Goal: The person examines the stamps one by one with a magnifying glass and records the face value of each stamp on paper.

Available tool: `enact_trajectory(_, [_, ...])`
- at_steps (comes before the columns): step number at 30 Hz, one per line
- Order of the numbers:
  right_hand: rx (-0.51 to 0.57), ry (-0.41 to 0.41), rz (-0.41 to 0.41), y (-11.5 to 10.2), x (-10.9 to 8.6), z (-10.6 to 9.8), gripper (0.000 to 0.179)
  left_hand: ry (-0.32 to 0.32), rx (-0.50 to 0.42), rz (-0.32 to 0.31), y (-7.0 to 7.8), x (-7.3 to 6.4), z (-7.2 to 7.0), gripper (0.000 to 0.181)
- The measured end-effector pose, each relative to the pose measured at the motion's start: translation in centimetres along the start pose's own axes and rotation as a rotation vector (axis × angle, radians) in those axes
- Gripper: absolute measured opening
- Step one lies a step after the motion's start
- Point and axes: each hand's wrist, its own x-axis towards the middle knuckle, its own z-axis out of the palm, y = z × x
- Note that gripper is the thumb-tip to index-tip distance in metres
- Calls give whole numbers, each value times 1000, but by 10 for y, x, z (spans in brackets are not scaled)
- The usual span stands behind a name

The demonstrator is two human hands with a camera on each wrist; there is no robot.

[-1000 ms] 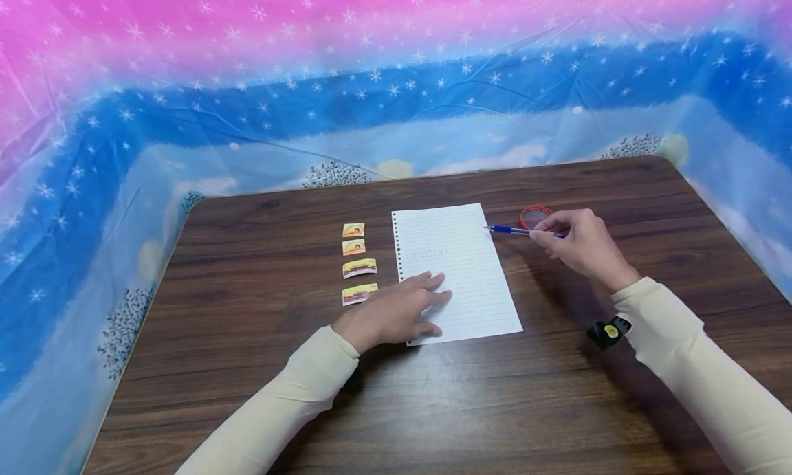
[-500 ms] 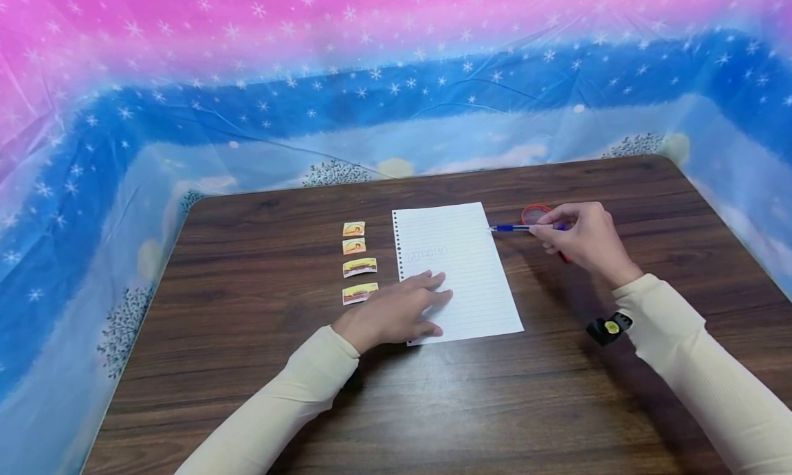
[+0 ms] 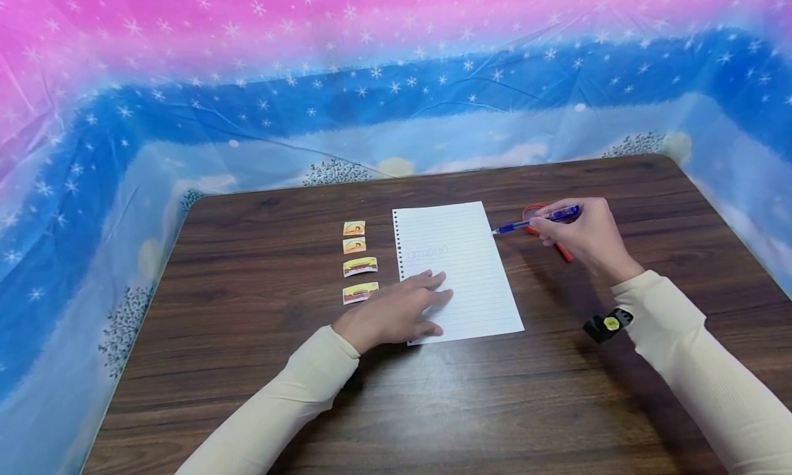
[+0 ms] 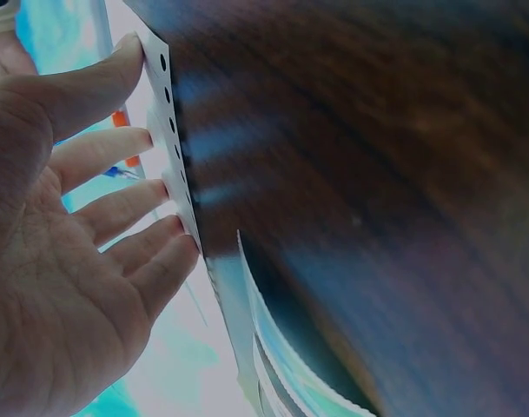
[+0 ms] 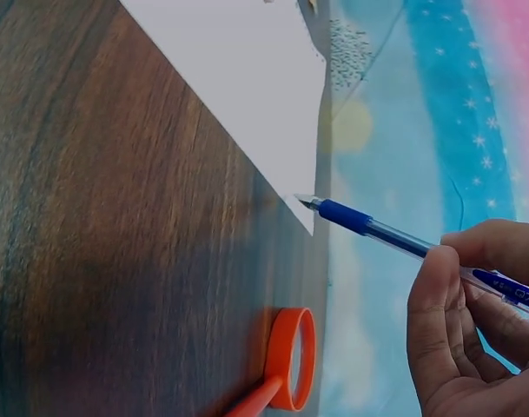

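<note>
A sheet of lined, hole-punched paper (image 3: 458, 282) lies on the wooden table, with faint handwriting near its left side. My left hand (image 3: 396, 308) rests on the sheet's lower left with its fingers spread; the left wrist view shows the fingertips (image 4: 184, 248) along the punched edge. My right hand (image 3: 590, 238) pinches a blue pen (image 3: 510, 225) between thumb and fingers, its tip by the sheet's right edge. Behind that hand lies a red magnifying glass (image 5: 292, 358), partly covered by the hand in the head view.
Several small yellow and orange printed packets stand in a column left of the paper, among them an upper packet (image 3: 355, 229) and the lowest packet (image 3: 360, 293). A snowflake-patterned cloth (image 3: 346, 104) hangs behind the wooden table (image 3: 247, 269).
The pen's back end has swung up and its tip has shifted slightly right, with the right hand. More of the magnifying glass's handle shows. The left hand has stayed put.
</note>
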Motion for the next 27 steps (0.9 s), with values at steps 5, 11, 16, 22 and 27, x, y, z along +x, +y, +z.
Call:
enact_trajectory(5, [49, -8, 20, 1, 1, 0, 34, 1, -3, 1, 0, 0, 1, 66])
enact_trajectory(11, [101, -30, 6, 1, 2, 1, 29, 2, -3, 1, 0, 0, 1, 66])
enact_trajectory(16, [80, -58, -7, 1, 3, 1, 31, 0, -4, 2, 0, 1, 0, 65])
enact_trajectory(22, [107, -48, -20, 2, 5, 4, 31, 2, -14, 9, 0, 1, 0, 64])
enact_trajectory(27, [249, -69, -18, 3, 7, 7, 30, -6, -8, 2, 0, 1, 0, 65])
